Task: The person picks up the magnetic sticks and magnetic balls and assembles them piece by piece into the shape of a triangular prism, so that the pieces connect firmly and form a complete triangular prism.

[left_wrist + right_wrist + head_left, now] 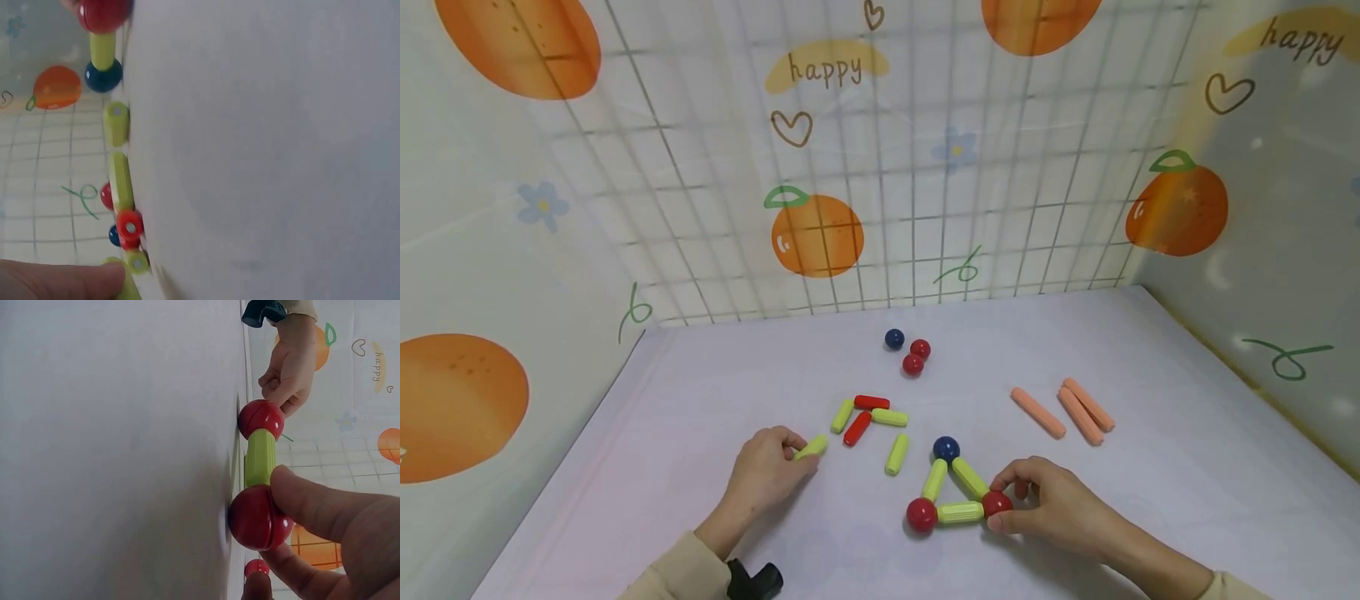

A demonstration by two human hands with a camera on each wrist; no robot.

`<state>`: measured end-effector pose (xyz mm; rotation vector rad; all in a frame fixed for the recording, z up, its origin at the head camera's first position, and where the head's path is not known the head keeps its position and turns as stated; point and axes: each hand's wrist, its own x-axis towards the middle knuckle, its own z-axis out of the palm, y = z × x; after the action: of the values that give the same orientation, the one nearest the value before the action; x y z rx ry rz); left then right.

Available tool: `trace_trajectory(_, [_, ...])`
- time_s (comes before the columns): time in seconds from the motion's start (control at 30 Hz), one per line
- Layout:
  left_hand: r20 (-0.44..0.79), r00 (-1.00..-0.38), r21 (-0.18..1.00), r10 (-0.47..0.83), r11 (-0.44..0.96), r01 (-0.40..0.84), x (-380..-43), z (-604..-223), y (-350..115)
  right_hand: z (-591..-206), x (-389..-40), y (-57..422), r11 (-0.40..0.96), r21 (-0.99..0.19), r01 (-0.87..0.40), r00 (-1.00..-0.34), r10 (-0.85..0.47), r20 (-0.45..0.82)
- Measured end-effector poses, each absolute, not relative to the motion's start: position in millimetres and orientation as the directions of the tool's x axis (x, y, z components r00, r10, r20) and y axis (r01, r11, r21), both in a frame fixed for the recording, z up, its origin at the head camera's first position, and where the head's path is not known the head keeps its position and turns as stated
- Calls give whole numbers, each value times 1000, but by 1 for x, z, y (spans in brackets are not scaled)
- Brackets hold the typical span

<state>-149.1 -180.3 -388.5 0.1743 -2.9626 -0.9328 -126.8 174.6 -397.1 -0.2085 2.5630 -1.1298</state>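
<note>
My left hand (767, 471) pinches a yellow-green rod (812, 447) between thumb and fingers, left of the loose rods. With thumb and fingers, my right hand (1060, 508) grips a red ball (997, 505), the right corner of a flat triangle. Its other corners are a second red ball (922, 515) and a dark blue ball (947, 450). Yellow-green rods (960, 512) form the three sides. In the right wrist view the gripped red ball (259, 519) shows a seam, and the front rod (260, 457) is ridged.
Loose yellow-green rods (897, 454) and red rods (857, 428) lie between the hands. Behind them sit a small blue ball (894, 338) and two red balls (913, 365). Three orange rods (1038, 412) lie at right. A printed curtain (880, 167) backs the white table (700, 375).
</note>
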Motion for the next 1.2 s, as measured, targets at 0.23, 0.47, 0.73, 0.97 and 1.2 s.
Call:
trace_trajectory(0.23, [4,-995,654,-95,754,-70,-140,-381,-163,-398,-126,176,665,-747,-11,-933,-275,-231])
trace_trajectory(0.47, [7,-1000,714,-29,700,-15,-131,-379,-144,-399,-126,177,658,-753,-18,-932,-284,-226])
trace_trajectory(0.73, [-53,-996,777,74,629,6,-121,-382,-130,-398,-127,175,663,-748,-4,-934,-270,-234])
trace_trajectory(0.97, [-108,-982,787,156,617,12,-114,-383,-118,-398,-127,175,673,-740,5,-935,-258,-242])
trace_trajectory(1.2, [-94,-966,815,243,576,65,-109,-385,-111,-399,-127,176,660,-752,-3,-934,-271,-234])
